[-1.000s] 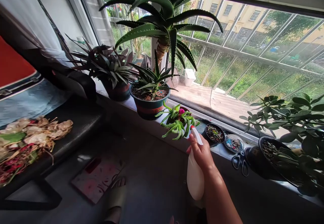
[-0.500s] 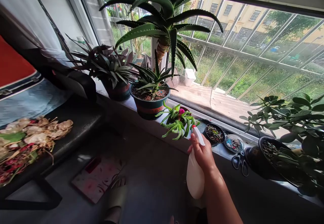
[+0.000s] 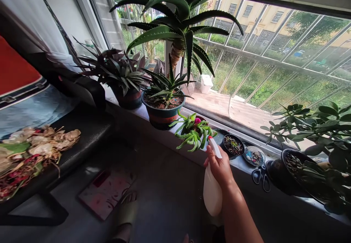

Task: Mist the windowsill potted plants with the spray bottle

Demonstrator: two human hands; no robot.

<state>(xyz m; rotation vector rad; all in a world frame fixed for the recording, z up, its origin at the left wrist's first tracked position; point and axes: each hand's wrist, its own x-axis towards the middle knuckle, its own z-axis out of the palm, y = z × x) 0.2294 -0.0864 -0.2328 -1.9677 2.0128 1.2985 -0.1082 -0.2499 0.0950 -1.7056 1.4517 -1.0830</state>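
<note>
One camera sat on the person's head and looked out from up high, forward and down. It faced the window sill [image 3: 236,162] and the window [image 3: 274,52], and it was so near that the hand [image 3: 219,169] and the spray bottle [image 3: 211,188] looked big at the bottom of the picture. The wide view also took in a tall aloe plant [image 3: 175,27], a dark seat [image 3: 82,133] on the left, and the floor [image 3: 170,184] below.
</note>
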